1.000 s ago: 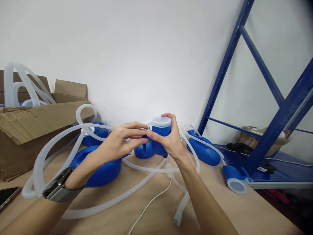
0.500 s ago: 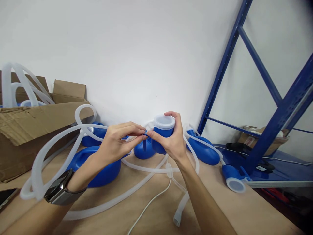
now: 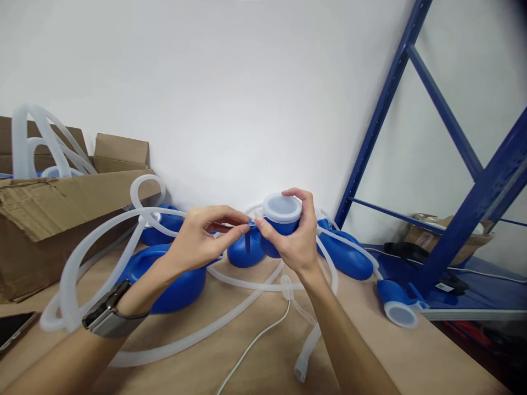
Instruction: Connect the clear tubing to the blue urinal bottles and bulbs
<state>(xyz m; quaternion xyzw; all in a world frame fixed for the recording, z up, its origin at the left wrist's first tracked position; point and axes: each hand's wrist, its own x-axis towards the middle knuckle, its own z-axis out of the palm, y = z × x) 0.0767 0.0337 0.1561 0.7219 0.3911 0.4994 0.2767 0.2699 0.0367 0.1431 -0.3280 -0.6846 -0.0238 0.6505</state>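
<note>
My right hand (image 3: 295,241) grips a blue plastic cup (image 3: 280,225) with a translucent white lid (image 3: 282,207), held above the table near the wall. My left hand (image 3: 201,241), with a watch (image 3: 107,317) on its wrist, pinches a small part at the cup's left side, where a thin clear tube (image 3: 242,284) ends. What exactly sits between the fingertips is too small to tell.
Blue plastic vessels (image 3: 173,280) (image 3: 348,255) and long corrugated translucent hoses (image 3: 78,258) lie over the brown table (image 3: 411,356). An open cardboard box (image 3: 49,219) stands at the left, a phone (image 3: 12,329) at the left edge. A blue metal rack (image 3: 465,214) rises at the right.
The cup has tilted so its lid faces me more, and both hands have shifted slightly right. The left fingers stay pinched at the cup's side.
</note>
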